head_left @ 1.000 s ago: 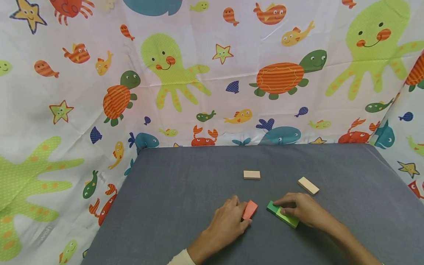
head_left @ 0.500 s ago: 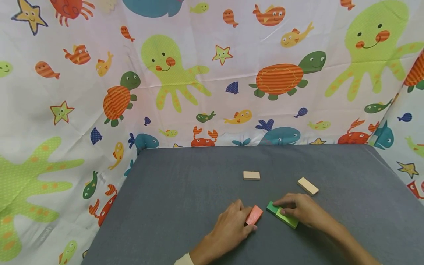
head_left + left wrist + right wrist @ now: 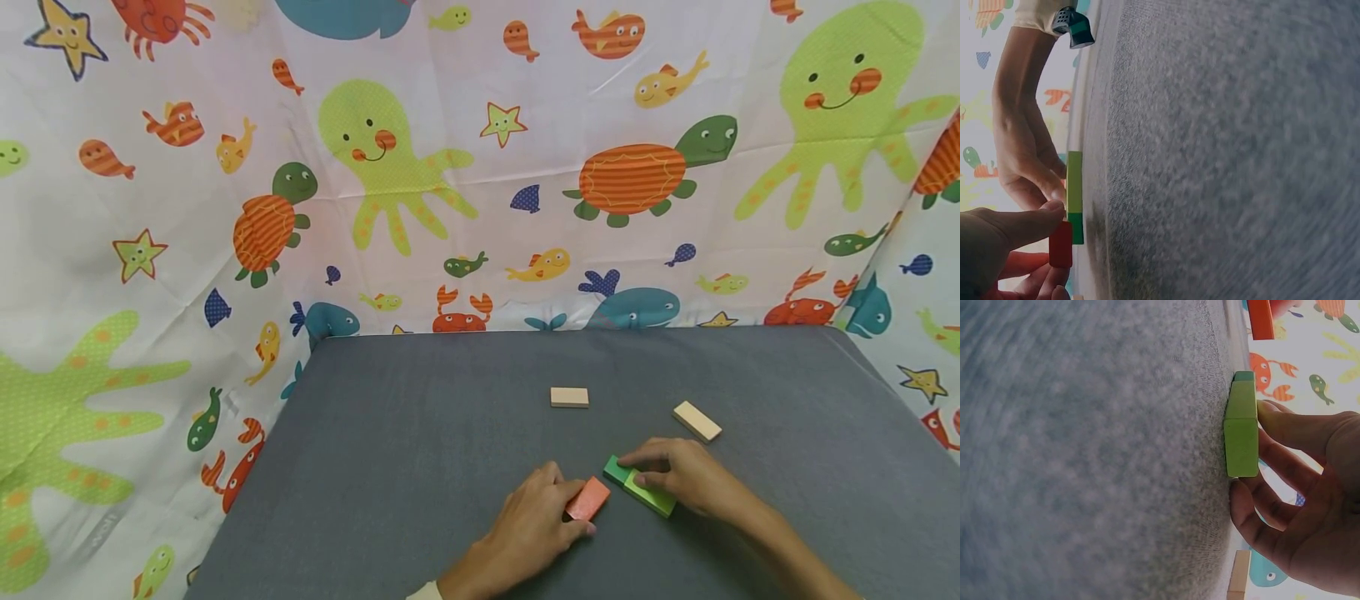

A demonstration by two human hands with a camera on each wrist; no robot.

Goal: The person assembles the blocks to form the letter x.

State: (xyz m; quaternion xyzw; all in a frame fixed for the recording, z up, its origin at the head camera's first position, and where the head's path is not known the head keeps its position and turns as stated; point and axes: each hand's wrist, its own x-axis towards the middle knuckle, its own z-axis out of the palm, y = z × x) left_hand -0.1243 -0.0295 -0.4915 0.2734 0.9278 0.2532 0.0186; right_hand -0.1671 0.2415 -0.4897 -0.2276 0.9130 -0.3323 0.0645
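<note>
My left hand pinches a small coral-red wooden block between thumb and fingers. The block lies just left of two green blocks lined up end to end. Of these, the dark green block is the farther one and the light green block the nearer. Over this pair, my right hand holds on with its thumb and bent fingers. In the left wrist view, the red block overlaps the dark green end. From the right wrist, the light green block is seen end-on at the thumb.
Two plain wooden blocks lie farther back on the grey table: one block toward the middle, another block set at an angle behind my right hand. A cloth printed with sea animals hangs around the back and sides.
My left hand has moved right and slightly nearer to me, bringing the red block closer to the green pair. The right hand and the green blocks have stayed put.
</note>
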